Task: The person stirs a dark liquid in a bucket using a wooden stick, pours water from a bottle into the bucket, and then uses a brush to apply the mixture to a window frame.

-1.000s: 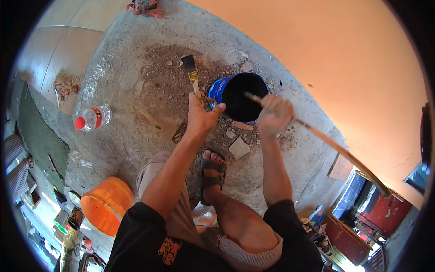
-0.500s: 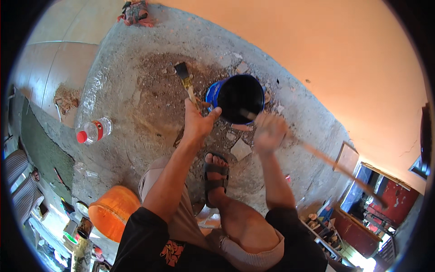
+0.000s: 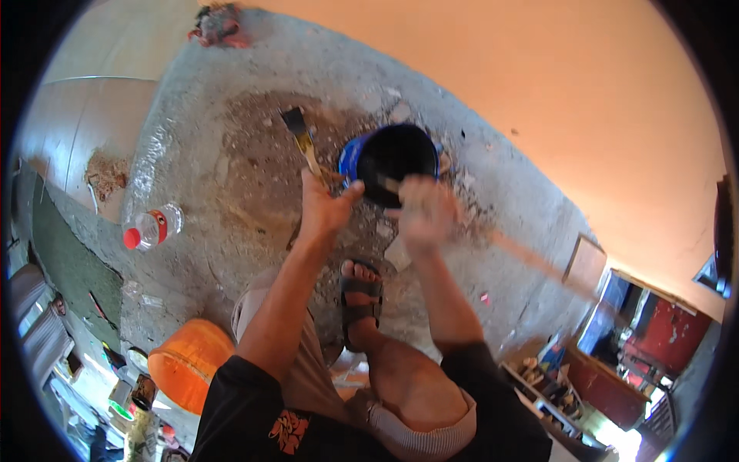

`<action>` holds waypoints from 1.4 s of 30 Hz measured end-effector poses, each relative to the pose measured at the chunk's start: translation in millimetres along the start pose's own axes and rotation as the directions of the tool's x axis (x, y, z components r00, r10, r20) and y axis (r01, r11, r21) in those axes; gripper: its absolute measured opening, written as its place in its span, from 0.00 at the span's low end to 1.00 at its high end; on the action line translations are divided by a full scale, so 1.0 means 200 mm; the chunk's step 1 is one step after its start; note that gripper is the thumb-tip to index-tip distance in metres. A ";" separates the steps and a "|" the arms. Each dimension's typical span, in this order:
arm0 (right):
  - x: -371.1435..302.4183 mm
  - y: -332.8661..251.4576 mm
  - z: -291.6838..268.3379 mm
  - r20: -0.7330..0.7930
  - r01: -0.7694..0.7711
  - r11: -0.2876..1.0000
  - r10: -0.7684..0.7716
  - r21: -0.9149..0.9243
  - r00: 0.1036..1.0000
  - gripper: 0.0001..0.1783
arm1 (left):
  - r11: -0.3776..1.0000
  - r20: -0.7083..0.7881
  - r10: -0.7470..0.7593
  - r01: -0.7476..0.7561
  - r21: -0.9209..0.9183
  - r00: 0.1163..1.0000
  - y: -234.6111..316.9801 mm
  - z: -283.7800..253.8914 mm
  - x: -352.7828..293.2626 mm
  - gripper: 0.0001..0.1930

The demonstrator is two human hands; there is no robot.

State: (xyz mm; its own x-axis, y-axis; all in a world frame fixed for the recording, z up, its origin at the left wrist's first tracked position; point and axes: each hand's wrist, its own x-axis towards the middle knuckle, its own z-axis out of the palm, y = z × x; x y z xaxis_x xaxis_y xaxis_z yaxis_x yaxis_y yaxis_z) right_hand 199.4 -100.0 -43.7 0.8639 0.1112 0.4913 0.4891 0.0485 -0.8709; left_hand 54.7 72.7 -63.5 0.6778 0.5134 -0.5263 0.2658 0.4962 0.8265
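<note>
A blue bucket [image 3: 349,159] with a dark inside stands in front of me on the rough floor. At its left rim is my left hand [image 3: 325,206], thumb over the edge. The same hand grips a paintbrush [image 3: 300,137] with black bristles, which points up and away to the left. My right hand [image 3: 425,214], smeared by motion, is closed around a long wooden stick [image 3: 531,260] at the bucket's near right side. One end of the stick reaches over the bucket's opening; the other stretches off to the lower right, blurred. Whether its tip touches the bucket's contents is hidden.
An orange wall [image 3: 570,92] rises at the right. Rubble and a broken tile piece [image 3: 398,252] lie around the bucket. On the left are a clear bottle [image 3: 155,227] with a red cap and an orange tub [image 3: 190,366]. A small board [image 3: 585,262] leans by the wall.
My right hand has moved left and slightly nearer, drawing the stick with it. The left hand keeps hold of the paintbrush at the bucket's rim. The whole view has shifted slightly.
</note>
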 end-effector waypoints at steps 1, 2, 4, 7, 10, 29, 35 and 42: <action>0.00 0.00 -0.01 0.002 -0.004 0.997 0.004 0.074 1.000 0.17 | 0.998 -0.032 0.042 -0.040 0.040 0.999 -0.01 0.00 -0.01 0.27; -0.02 -0.01 -0.01 0.005 -0.028 0.989 0.028 0.143 1.000 0.17 | 0.994 -0.069 0.068 -0.062 0.088 0.995 -0.01 0.00 -0.02 0.27; -0.09 -0.04 0.01 -0.015 -0.044 0.964 0.049 0.264 0.999 0.16 | 0.994 -0.066 0.066 -0.061 0.087 0.996 -0.01 0.00 -0.03 0.25; -0.17 -0.06 0.14 0.086 0.102 0.978 -0.088 -0.182 0.992 0.19 | 0.996 -0.044 0.016 -0.012 0.091 0.999 -0.02 0.00 -0.02 0.25; -0.22 -0.16 0.16 0.068 0.010 0.998 -0.014 0.061 0.998 0.22 | 0.995 -0.051 -0.020 0.025 0.098 0.999 -0.02 -0.01 -0.01 0.25; -0.14 -0.13 0.17 0.298 -0.086 0.856 -0.081 0.509 0.951 0.17 | 0.997 -0.055 0.029 -0.025 0.073 0.998 0.02 0.00 -0.02 0.26; -0.08 -0.21 0.26 -0.120 0.281 0.934 -0.312 -0.222 0.943 0.20 | 0.986 -0.048 0.045 -0.036 0.160 0.998 -0.01 -0.01 -0.01 0.27; -0.17 -0.16 0.18 0.234 0.046 0.998 -0.055 0.044 0.971 0.19 | 0.991 -0.015 -0.023 0.025 0.130 1.000 0.00 0.00 -0.01 0.28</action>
State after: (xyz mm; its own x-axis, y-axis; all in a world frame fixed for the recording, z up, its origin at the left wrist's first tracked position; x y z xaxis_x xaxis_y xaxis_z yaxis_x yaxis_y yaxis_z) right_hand 150.1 -69.2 -33.7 0.7836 0.3373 0.5217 0.5223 0.0969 -0.8472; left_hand 52.4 72.0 -61.8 0.6614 0.5119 -0.5482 0.3693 0.4138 0.8321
